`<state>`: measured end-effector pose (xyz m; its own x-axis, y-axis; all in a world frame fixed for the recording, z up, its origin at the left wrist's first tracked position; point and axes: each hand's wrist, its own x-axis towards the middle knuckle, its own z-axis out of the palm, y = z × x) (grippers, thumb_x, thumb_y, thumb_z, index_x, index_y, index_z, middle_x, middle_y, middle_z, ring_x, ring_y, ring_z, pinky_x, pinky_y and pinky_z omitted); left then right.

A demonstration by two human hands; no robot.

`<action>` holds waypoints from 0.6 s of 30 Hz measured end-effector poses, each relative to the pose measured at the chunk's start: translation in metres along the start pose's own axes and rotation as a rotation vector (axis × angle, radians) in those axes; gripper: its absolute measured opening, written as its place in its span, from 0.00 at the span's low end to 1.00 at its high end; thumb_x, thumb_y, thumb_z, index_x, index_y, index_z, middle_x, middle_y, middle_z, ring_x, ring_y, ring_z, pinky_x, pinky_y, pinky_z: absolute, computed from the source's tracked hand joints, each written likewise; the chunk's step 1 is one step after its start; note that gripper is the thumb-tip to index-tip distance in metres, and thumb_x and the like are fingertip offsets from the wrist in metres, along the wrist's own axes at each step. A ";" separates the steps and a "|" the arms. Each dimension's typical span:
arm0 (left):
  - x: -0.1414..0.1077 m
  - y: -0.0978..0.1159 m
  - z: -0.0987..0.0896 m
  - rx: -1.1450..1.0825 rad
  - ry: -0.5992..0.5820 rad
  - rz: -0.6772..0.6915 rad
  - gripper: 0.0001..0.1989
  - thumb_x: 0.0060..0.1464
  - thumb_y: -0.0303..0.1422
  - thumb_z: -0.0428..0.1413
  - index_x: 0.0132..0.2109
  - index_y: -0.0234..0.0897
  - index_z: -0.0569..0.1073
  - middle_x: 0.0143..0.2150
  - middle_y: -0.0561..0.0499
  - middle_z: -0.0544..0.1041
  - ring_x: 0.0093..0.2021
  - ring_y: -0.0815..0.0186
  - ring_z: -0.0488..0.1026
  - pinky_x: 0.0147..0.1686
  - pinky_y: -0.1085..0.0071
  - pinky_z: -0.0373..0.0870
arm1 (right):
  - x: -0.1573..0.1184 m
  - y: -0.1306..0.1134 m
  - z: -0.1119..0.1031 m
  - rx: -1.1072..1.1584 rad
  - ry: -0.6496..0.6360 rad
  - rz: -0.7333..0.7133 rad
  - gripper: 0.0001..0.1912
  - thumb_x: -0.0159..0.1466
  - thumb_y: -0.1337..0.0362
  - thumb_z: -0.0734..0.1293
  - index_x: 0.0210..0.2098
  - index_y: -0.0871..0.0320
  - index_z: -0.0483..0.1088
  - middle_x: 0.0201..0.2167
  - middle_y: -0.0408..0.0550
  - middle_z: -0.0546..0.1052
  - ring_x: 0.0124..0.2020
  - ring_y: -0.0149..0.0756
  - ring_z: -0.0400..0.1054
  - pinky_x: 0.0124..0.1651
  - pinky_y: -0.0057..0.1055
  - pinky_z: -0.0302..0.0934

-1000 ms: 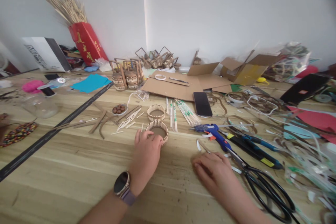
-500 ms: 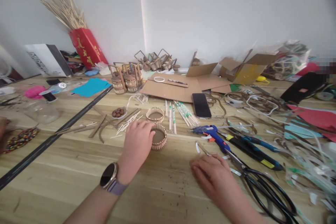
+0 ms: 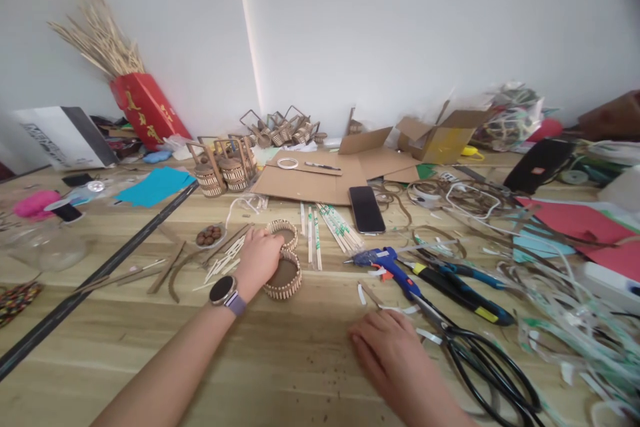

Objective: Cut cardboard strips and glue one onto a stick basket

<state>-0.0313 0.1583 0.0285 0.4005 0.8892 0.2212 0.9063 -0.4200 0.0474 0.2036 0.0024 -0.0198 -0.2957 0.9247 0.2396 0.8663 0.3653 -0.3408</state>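
My left hand (image 3: 257, 258), with a watch (image 3: 223, 290) on its wrist, reaches to the near left rim of a small round stick-walled basket (image 3: 290, 227). Its thumb and fingers are closed about that rim, though the fingertips are partly hidden. A second such basket (image 3: 284, 278) sits just nearer, partly behind my hand. My right hand (image 3: 385, 350) rests on the table with curled fingers, their tips out of sight. A thin brown strip (image 3: 371, 292) and white paper scraps lie at its knuckles. Short pale sticks (image 3: 227, 259) lie left of the baskets.
At the right lie a blue glue gun (image 3: 390, 263), black-handled scissors (image 3: 490, 363), a black-yellow tool (image 3: 463, 293) and tangled strips. Farther back are a phone (image 3: 367, 209), cardboard (image 3: 300, 183), wrapped sticks (image 3: 340, 227) and finished little baskets (image 3: 210, 177). A bowl of brown balls (image 3: 209, 235) stands left.
My left hand has moved away from me, from beside the nearer basket to the farther one. My right hand stays resting on the table. The whole view has shifted slightly.
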 end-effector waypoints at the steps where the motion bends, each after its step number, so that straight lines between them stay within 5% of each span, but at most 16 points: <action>1: 0.000 -0.001 -0.001 -0.001 -0.008 0.004 0.12 0.53 0.21 0.51 0.33 0.39 0.78 0.37 0.43 0.81 0.49 0.51 0.73 0.62 0.49 0.53 | 0.000 0.000 0.000 0.000 0.002 -0.004 0.13 0.68 0.70 0.60 0.31 0.53 0.72 0.30 0.43 0.75 0.35 0.37 0.69 0.44 0.36 0.54; 11: -0.008 -0.031 -0.017 -0.149 -0.068 -0.078 0.10 0.48 0.21 0.55 0.31 0.40 0.78 0.36 0.43 0.81 0.49 0.50 0.74 0.60 0.50 0.57 | -0.004 0.006 0.008 -0.040 0.045 -0.059 0.10 0.67 0.70 0.62 0.31 0.52 0.70 0.31 0.41 0.75 0.35 0.35 0.69 0.41 0.32 0.55; 18: 0.016 -0.062 -0.035 -0.513 -0.045 -0.222 0.13 0.50 0.25 0.57 0.43 0.40 0.79 0.49 0.46 0.81 0.52 0.53 0.75 0.56 0.61 0.65 | -0.007 0.017 0.028 -0.078 0.126 -0.111 0.09 0.62 0.72 0.65 0.31 0.50 0.70 0.30 0.40 0.75 0.32 0.35 0.69 0.37 0.31 0.57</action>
<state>-0.0857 0.1920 0.0630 0.2236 0.9684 0.1105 0.7920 -0.2466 0.5585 0.2091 0.0051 -0.0524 -0.3424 0.8569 0.3854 0.8611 0.4503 -0.2361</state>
